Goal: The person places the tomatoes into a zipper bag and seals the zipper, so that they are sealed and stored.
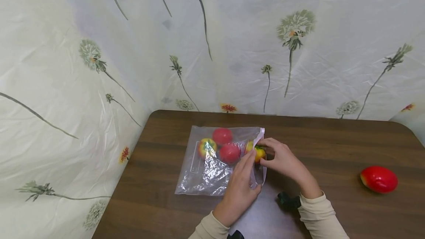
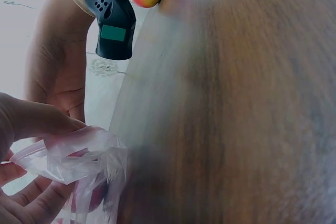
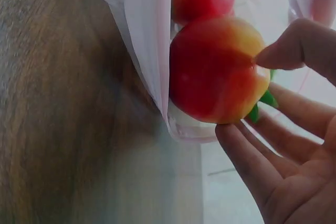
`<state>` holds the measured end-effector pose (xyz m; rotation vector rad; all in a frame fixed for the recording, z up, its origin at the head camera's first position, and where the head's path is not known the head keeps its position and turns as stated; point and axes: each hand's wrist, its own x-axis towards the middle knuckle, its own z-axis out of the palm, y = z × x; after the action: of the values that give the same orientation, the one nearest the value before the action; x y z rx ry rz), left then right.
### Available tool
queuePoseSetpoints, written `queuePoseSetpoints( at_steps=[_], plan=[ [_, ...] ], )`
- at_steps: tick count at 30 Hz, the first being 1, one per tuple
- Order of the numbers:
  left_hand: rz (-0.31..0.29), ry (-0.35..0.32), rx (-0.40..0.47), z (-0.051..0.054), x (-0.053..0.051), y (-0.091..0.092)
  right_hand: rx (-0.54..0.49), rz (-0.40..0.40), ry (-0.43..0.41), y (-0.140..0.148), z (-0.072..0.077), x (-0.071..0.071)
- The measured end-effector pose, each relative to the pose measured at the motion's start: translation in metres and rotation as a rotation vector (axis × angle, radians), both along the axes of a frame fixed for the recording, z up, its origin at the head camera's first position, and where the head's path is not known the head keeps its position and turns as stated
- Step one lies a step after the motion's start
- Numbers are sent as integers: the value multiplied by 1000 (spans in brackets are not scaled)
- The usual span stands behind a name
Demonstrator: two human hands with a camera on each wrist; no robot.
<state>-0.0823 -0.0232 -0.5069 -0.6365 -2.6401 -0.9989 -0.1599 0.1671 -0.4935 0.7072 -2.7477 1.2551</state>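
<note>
A clear zip bag (image 1: 187, 182) lies on the table with its mouth facing right. Inside it sit two red fruits (image 1: 230, 153) and a yellow-red fruit (image 1: 207, 148). At the mouth, my right hand (image 1: 286, 160) pinches a red-and-yellow fruit with green leaves (image 3: 215, 72) between thumb and fingers; the fruit is partly within the opening. My left hand (image 1: 238, 189) holds the bag's rim (image 2: 58, 161) between thumb and fingers, as the left wrist view shows. All the fruits look smooth and shiny, like artificial ones; their exact kind I cannot tell.
One more red fruit (image 1: 379, 179) with a yellowish end lies on the dark wooden table (image 1: 332, 143), right of my right arm. A dark device (image 1: 288, 200) is at my right wrist. Flower-patterned sheeting (image 1: 239, 47) hangs behind and left of the table.
</note>
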Motion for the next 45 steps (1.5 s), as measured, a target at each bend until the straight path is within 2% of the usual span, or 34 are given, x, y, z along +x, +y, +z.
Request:
queuePoseSetpoints(
  at_steps=[5, 10, 18, 23, 27, 33, 38, 45],
  plan=[
    [3, -7, -2, 0, 1, 0, -27, 20, 25, -4, -2, 0],
    [8, 4, -9, 0, 1, 1, 13, 4, 86, -9, -5, 0],
    [-2, 36, 12, -2, 0, 1, -87, -23, 35, -16, -8, 0],
    [-6, 55, 24, -3, -1, 1, -30, -76, 69, -19, -9, 1],
    [-6, 42, 28, -3, 0, 1, 7, -89, 75, -20, -9, 1],
    [-9, 32, 27, -3, 0, 1, 48, -70, 59, -20, -8, 1],
    [-12, 45, 25, -4, -1, 1, 25, -29, 46, -20, -10, 1],
    [-15, 48, 29, -5, -2, 2, -2, 46, 102, -22, -15, 3]
  ],
)
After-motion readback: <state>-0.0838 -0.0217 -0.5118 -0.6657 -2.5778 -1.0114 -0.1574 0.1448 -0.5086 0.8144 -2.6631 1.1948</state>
